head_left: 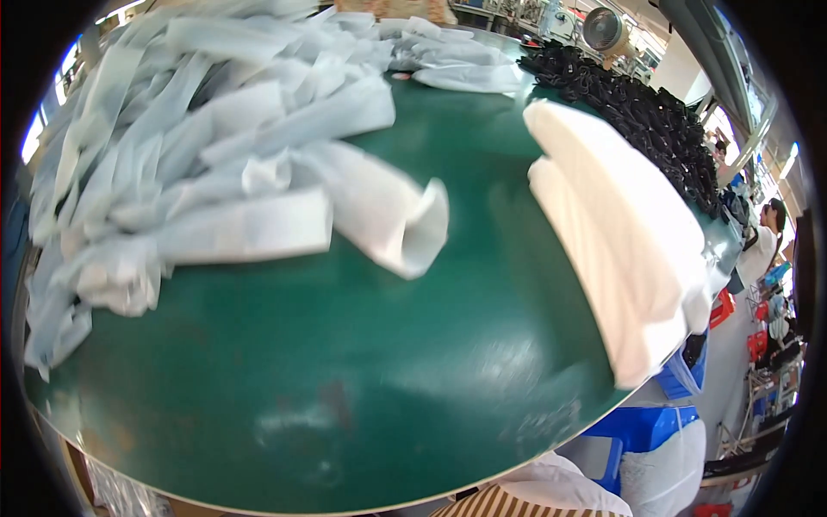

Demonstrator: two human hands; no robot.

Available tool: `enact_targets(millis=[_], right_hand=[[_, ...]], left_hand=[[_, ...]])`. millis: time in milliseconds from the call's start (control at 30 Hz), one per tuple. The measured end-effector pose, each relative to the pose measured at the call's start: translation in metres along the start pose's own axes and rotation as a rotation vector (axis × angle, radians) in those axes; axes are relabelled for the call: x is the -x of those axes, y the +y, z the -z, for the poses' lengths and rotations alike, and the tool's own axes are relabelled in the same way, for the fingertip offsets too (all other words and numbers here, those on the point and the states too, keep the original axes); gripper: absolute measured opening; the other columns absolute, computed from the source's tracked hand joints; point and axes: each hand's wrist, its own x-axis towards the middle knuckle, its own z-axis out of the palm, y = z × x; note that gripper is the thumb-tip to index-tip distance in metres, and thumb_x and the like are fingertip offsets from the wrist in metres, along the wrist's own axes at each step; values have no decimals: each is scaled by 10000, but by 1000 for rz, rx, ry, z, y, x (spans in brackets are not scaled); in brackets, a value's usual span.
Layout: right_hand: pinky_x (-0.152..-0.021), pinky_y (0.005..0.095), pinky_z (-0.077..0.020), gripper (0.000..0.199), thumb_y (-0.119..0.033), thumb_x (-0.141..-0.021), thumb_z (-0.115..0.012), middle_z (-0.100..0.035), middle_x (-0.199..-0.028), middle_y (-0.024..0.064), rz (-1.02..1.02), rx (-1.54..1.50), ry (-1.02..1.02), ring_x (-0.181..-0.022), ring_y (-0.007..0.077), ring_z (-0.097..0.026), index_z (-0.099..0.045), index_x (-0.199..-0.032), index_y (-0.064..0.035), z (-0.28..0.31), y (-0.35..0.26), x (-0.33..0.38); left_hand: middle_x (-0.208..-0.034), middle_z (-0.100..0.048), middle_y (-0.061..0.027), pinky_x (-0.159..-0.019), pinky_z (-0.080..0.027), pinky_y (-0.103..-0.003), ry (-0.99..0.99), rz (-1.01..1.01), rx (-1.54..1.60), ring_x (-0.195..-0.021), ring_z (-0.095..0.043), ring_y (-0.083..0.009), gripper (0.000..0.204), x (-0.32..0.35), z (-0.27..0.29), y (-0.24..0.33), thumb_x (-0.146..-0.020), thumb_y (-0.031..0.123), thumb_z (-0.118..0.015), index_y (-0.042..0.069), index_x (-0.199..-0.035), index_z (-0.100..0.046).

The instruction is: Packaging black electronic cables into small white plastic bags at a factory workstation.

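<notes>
Oddly, neither hand shows; sorting seems paused, so reaching the pale fabric sleeves on the green surface looks next.

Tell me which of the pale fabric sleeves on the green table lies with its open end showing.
The pale sleeve at the heap's right edge, out on the green table. Its open mouth shows at its right end, while the others lie flat and overlapped in the pile.

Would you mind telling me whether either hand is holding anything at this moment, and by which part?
Neither hand is in view, so no hold can be seen. The pale cloth pieces and white stack lie on the green table.
</notes>
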Motion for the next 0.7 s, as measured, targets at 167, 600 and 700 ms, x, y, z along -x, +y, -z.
enact_targets(millis=[167, 600, 700], right_hand=[[-859, 405, -544, 368, -323, -919, -616, -721, -940, 99, 35, -73, -21, -903, 265, -696, -643, -1159, -46, 9, -30, 41], [-724, 350, -529, 212, -216, -945, -623, -697, -838, 70, 254, -569, -346, -813, 170, -665, -672, -973, -11, 95, -147, 304], [-649, 286, -508, 120, -110, -913, -666, -676, -824, 71, 146, -980, 376, -745, 140, -639, -668, -915, 11, 195, -209, 415]], left_hand=[[-1308, -576, -107, -1010, -473, -437, 68, 146, -220, -1186, -573, -285, 653, 79, -15, 14, -801, 156, -759, 12, -1365, -462], [-1324, -567, -120, -1005, -465, -403, -340, 293, -1005, -1223, -551, -240, 928, 355, -234, 165, -633, 116, -895, 0, -1412, -404], [-1338, -559, -129, -1012, -463, -408, -406, 285, -1108, -1244, -541, -241, 987, 379, -286, 205, -607, 105, -908, 3, -1434, -379]])
